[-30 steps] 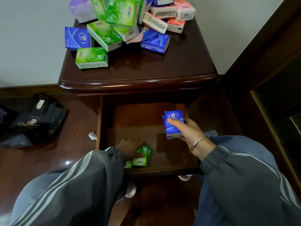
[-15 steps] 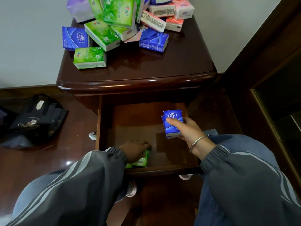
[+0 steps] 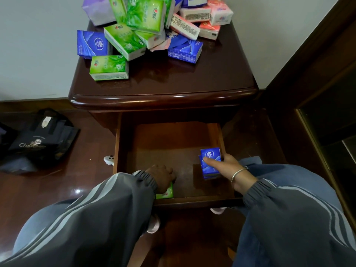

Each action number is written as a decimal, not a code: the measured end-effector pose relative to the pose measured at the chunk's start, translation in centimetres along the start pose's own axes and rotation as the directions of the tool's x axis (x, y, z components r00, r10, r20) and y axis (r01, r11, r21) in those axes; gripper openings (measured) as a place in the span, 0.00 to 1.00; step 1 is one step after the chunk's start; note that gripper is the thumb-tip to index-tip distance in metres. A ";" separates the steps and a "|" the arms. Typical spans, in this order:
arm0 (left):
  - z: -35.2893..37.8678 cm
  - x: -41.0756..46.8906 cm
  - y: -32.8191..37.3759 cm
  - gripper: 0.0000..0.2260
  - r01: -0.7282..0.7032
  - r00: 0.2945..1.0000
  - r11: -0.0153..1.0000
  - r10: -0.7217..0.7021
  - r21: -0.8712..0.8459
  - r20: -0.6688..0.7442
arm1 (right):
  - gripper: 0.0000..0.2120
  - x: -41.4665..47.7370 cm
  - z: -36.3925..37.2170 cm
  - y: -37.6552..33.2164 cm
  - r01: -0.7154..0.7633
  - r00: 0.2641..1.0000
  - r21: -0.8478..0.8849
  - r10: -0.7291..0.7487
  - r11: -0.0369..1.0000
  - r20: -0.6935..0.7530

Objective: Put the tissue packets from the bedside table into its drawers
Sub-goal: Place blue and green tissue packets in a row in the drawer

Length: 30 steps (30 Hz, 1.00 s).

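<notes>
The drawer stands pulled out under the table. The left hand reaches into its front left corner, fingers curled down over a green packet. The hand covers most of the packet, so only its lower edge shows against the front wall. The right hand grips blue packets upright at the right side of the drawer, thumb across the front face and fingers behind. Whether they touch the drawer floor cannot be told. A bracelet sits on that wrist. The middle and back of the drawer show bare wood.

On the table top a pile of green, blue, pink and purple packets crowds the back, and one green packet lies apart at the front left of the pile. The table's rounded front edge overhangs the drawer's back part. A dark bag lies on the floor to the left, with a small white thing just beside the drawer's left wall. Dark wooden furniture stands close on the right.
</notes>
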<state>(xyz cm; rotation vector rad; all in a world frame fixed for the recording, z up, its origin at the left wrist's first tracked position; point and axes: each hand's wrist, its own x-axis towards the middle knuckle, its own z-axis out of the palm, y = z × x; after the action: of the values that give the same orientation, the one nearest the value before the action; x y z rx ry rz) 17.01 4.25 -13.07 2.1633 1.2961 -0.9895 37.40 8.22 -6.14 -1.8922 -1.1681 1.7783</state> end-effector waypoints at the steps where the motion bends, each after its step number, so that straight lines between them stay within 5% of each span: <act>1: -0.1 0.0 0.2 0.22 0.001 1.000 0.999 -0.001 0.040 -0.003 | 0.08 0.0 0.0 0.3 -0.019 1.000 -0.027 0.019 0.999 0.000; 5: -0.2 -0.4 1.4 0.23 0.036 0.993 0.997 -0.029 0.064 -0.117 | 0.07 0.0 -0.2 1.0 -0.003 1.000 -0.036 0.003 0.999 0.005; 8: -1.8 -0.4 2.0 0.22 -0.010 0.875 0.902 -0.201 -0.432 -0.441 | 0.12 0.0 -0.3 0.9 0.065 0.997 -0.056 -0.063 0.996 0.037; 9: -2.8 -0.6 2.1 0.22 -0.089 0.834 0.708 -0.332 -0.701 -0.441 | 0.15 0.0 -0.3 0.9 0.086 0.995 -0.079 -0.082 0.993 0.051; 10: -3.7 -0.9 2.2 0.22 -0.185 0.837 0.393 -0.417 -0.901 -0.354 | 0.18 0.0 -0.2 0.9 0.099 0.994 -0.108 -0.092 0.989 0.067; 12: -5.2 -1.3 2.5 0.21 -0.249 0.936 -0.275 -0.314 -0.929 -0.158 | 0.22 -0.2 0.0 0.9 0.104 0.990 -0.169 -0.086 0.980 0.109; 13: -5.6 -1.3 2.7 0.19 -0.205 0.968 -0.424 -0.223 -0.882 -0.118 | 0.23 -0.3 0.0 0.9 0.112 0.988 -0.192 -0.088 0.975 0.127; 14: -5.7 -1.2 2.8 0.19 -0.181 0.978 -0.455 -0.172 -0.872 -0.113 | 0.24 -0.3 0.0 0.9 0.127 0.985 -0.204 -0.099 0.971 0.143; 19: -5.0 -0.5 3.1 0.09 -0.196 0.968 -0.332 -0.217 -0.923 -0.128 | 0.25 -0.5 -0.4 1.2 0.230 0.967 -0.352 -0.172 0.907 0.190; 22: -3.8 0.3 2.4 0.07 -0.172 0.930 -0.264 -0.360 -0.949 -0.069 | 0.26 -0.1 -1.9 1.2 0.260 0.952 -0.590 -0.306 0.764 0.022; 24: -2.8 1.1 2.0 0.10 -0.086 0.912 -0.112 -0.409 -0.990 -0.033 | 0.25 0.2 -3.0 1.3 0.173 0.960 -0.601 -0.270 0.781 -0.074; 27: -2.0 2.4 2.5 0.14 0.037 0.943 0.128 -0.331 -0.991 -0.008 | 0.22 0.6 -3.2 1.9 0.062 0.997 -0.551 -0.083 0.832 -0.012; 30: -2.9 4.4 4.3 0.16 0.047 0.950 0.303 -0.307 -0.952 -0.051 | 0.20 0.7 -3.0 1.9 0.051 0.997 -0.478 -0.075 0.877 -0.030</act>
<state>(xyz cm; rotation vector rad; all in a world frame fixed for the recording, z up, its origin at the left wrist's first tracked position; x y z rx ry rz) 23.17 6.70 -14.48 1.1621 1.6472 0.1182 40.85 8.43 -7.39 -2.1045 -1.7572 1.4919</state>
